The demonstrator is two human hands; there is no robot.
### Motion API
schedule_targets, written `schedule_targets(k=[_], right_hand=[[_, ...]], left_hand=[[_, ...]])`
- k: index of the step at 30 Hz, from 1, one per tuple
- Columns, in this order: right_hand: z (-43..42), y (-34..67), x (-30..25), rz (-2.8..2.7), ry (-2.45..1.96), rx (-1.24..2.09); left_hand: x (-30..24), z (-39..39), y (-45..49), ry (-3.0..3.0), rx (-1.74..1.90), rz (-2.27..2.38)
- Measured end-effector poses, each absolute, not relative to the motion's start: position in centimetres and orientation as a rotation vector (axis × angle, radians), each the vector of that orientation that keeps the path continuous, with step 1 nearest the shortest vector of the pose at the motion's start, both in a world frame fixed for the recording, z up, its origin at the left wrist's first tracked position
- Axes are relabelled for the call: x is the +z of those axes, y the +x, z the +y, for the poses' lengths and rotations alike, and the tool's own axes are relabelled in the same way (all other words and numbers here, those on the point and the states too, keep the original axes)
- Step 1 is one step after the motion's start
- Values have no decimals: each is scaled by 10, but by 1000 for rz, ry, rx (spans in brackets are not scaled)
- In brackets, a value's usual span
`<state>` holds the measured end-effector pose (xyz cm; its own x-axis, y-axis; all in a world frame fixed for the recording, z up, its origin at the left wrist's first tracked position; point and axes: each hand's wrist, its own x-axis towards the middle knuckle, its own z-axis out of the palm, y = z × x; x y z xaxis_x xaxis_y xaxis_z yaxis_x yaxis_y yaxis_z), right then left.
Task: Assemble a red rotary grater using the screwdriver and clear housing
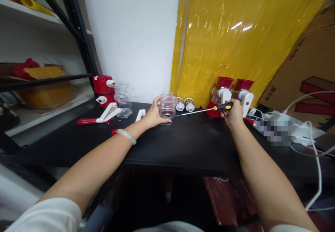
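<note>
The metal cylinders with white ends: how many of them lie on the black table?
2. The left cylinder lies just right of the clear part in the left hand; the right cylinder lies beside the first. Others may be hidden.

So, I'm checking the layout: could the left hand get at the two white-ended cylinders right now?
Probably not freely: the left hand holds the clear plastic part, which sits between it and the white-ended cylinders.
</note>
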<state>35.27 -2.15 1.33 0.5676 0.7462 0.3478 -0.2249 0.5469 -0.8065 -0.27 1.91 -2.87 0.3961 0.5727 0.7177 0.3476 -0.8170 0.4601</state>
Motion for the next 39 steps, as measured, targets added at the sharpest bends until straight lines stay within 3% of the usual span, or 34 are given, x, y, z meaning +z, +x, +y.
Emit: schedule_targets(k=[8, 30, 39], right_hand=[[-21, 363, 16, -660, -748, 587], [-20, 366, 18, -609, -876, 384], [-25, 360, 22, -610, -879, 365]], left_hand=[[13, -15, -22, 2927, 1240, 1270], [27, -33, -18, 3170, 761, 1492], [25, -31, -18, 3212, 746, 1446]])
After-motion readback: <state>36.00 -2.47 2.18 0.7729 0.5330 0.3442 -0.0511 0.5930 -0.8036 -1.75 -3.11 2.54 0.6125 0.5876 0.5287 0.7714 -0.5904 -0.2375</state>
